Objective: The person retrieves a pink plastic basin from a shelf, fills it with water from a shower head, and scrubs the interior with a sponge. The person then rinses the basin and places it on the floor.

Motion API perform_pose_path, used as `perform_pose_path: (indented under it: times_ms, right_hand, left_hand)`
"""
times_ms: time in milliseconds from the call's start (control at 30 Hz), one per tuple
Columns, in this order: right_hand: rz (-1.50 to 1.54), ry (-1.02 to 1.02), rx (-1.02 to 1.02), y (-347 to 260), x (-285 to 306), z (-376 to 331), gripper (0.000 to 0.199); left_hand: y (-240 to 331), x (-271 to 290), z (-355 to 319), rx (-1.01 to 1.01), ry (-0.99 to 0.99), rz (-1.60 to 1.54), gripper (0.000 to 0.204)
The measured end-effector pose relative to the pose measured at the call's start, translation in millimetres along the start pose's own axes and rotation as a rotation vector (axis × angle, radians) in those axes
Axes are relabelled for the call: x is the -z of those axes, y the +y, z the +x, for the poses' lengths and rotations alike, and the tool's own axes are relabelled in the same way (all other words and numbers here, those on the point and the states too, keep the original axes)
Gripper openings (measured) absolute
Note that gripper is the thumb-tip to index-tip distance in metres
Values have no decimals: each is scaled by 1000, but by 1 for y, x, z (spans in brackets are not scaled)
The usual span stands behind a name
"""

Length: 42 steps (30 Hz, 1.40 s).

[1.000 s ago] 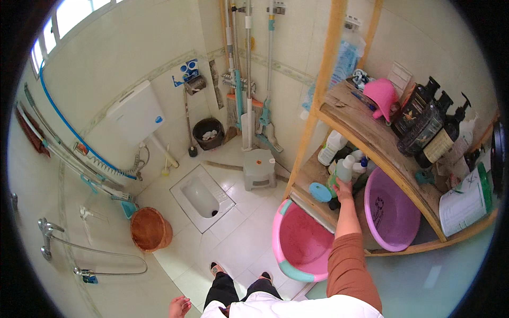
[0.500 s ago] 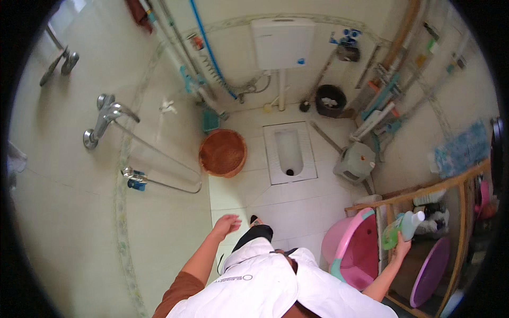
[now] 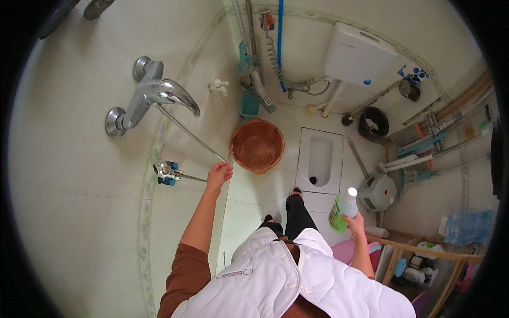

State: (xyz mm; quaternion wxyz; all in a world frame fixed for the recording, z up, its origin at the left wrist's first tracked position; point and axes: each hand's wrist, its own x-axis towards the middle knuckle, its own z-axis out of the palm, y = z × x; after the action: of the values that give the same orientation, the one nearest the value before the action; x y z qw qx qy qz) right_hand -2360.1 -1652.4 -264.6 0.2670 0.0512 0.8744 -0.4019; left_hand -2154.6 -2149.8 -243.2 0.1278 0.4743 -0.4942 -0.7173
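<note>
Bottle in hand, facing the squat toilet.

The right hand has its grip closed round a green bottle, held upright beside the squat toilet; the left hand hangs open and empty near the orange basin. Carrying seems done; next, I'd judge, comes tipping and aiming. The cap and the fingers behind the bottle are hard to make out.

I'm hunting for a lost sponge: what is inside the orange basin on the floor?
The orange basin shows only its bare textured bottom and walls; no sponge or other object lies in it. What is under the basin is covered by it.
</note>
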Motion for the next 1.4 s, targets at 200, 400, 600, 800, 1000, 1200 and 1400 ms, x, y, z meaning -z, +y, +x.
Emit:
perform_pose_path:
  times_ms: [200, 400, 600, 800, 1000, 1200, 1400]
  right_hand:
    - [-79, -161, 117, -96, -30, 85, 39]
    - [-165, -316, 149, -153, -48, 188, 43]
    - [-227, -435, 346, -196, -43, 266, 46]
    - [-256, -459, 362, -222, -29, 300, 48]
    - [-405, -484, 289, -223, -19, 313, 50]
    - [-400, -489, 308, -206, -15, 320, 53]
    - [-369, -534, 310, -195, -15, 324, 53]
  left_hand:
    - [6, 8, 19, 46, 122, -89, 24]
    - [37, -31, 73, 6, 226, -155, 27]
    - [101, -103, 158, -233, 341, -84, 30]
    - [132, -114, 197, -392, 556, 206, 40]
    - [175, -101, 224, -559, 794, 665, 52]
    - [194, -101, 246, -565, 768, 885, 60]
    - [193, -88, 254, -540, 717, 1058, 56]
